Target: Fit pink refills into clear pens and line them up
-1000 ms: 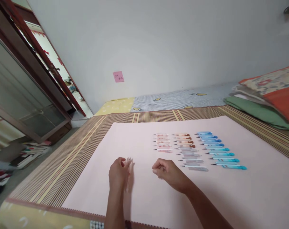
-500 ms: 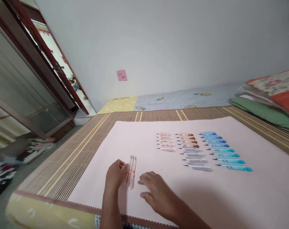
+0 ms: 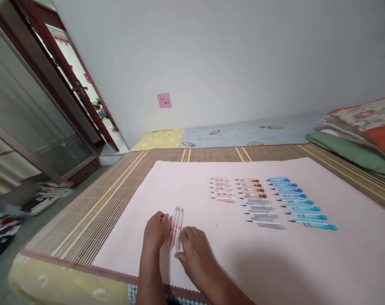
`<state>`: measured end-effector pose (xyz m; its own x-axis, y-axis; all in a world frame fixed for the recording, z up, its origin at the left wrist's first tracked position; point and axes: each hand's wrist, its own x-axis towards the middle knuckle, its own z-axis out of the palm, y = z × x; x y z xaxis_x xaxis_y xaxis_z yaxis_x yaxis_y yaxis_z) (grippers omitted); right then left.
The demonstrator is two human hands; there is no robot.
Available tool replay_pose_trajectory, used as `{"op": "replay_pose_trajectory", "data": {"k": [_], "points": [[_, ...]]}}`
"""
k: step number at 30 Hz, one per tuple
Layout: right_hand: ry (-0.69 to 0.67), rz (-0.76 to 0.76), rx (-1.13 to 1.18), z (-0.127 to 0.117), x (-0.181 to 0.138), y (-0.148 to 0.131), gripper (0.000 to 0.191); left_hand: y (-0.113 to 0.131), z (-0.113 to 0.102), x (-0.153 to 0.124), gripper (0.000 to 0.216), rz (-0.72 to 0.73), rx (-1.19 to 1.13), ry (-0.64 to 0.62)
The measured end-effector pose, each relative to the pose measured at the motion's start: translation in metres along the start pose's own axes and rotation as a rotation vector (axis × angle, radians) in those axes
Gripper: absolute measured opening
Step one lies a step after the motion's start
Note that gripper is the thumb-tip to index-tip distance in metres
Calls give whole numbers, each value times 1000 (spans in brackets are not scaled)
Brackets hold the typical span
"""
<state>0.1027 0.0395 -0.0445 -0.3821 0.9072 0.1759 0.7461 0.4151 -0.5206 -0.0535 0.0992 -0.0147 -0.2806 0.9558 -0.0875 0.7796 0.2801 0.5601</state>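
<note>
My left hand [image 3: 156, 233] is closed round a small bunch of clear pink pens [image 3: 176, 220], their tips pointing away from me. My right hand [image 3: 194, 250] rests just right of the bunch, its fingertips touching the pens' near ends. Both hands lie on a pale pink sheet [image 3: 306, 262]. Farther out on the sheet lie three neat columns of pens: pink ones [image 3: 222, 189], brown and grey ones [image 3: 256, 202], and blue ones [image 3: 298, 202].
The sheet covers a striped woven mat [image 3: 93, 207] on a bed. Folded green and orange bedding [image 3: 357, 140] sits at the right. A pink sticky note [image 3: 164, 100] is on the wall. A glass door and stacked books [image 3: 42, 197] are at the left.
My right hand left the spot beside the pen columns, opened, and moved left to the bunch in my left hand. The bunch is now tilted up and plainly visible.
</note>
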Motion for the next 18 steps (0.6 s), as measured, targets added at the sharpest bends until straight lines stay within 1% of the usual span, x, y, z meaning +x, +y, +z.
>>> {"op": "replay_pose_trajectory", "data": {"k": [4, 8, 13, 18], "points": [[24, -24, -5, 2, 3, -2, 28, -4, 2, 3, 27, 14, -11, 5], [18, -16, 5, 2, 3, 0, 24, -8, 4, 5, 28, 17, -44, 11], [69, -8, 53, 2, -1, 0, 33, -11, 6, 6, 31, 32, -55, -19], [89, -18, 50, 8, 0, 1, 41, -13, 8, 4, 31, 49, -67, -64]]}}
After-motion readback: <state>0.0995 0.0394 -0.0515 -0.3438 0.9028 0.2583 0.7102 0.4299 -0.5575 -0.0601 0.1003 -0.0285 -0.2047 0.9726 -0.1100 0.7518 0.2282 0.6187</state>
